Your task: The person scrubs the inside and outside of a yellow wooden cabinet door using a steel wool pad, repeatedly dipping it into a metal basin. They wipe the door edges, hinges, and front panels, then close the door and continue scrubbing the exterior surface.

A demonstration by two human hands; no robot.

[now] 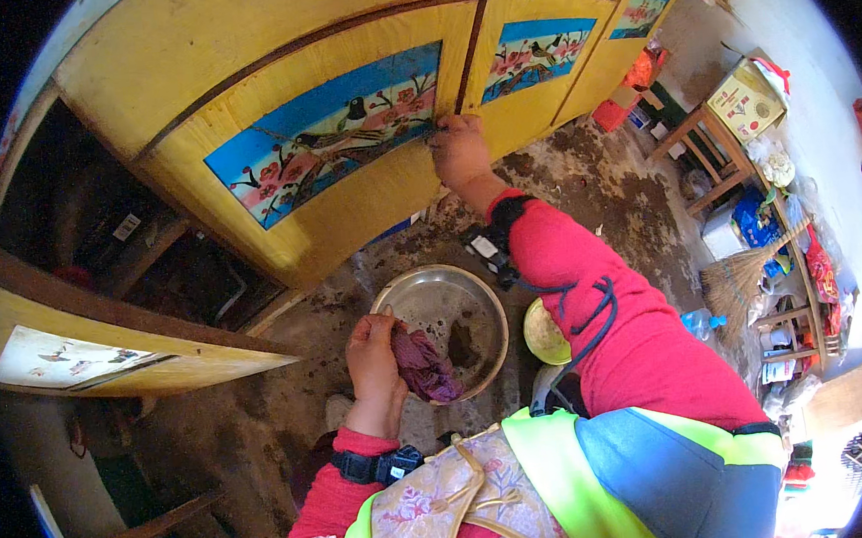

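My left hand (372, 367) grips a crumpled purple cloth (426, 367), which hangs over the near left part of a round metal basin (502, 331). A little dark, wet-looking water or stain shows in the basin's bottom. My right hand (460, 149) is raised against the yellow wooden cabinet (388, 197), with curled fingers at the right edge of a painted panel (339, 137) of birds and blossoms. Whether those fingers pinch anything is hidden. At the left, a cabinet door (204, 345) stands swung out, and the dark compartment (127, 208) behind it shows a few dim items.
A yellow-green bowl (544, 334) sits on the stained concrete floor (605, 182), partly behind my right arm. Along the right wall stand a straw broom (735, 281), a plastic bottle (701, 323) and a wooden stool (707, 145) bearing a carton (748, 103).
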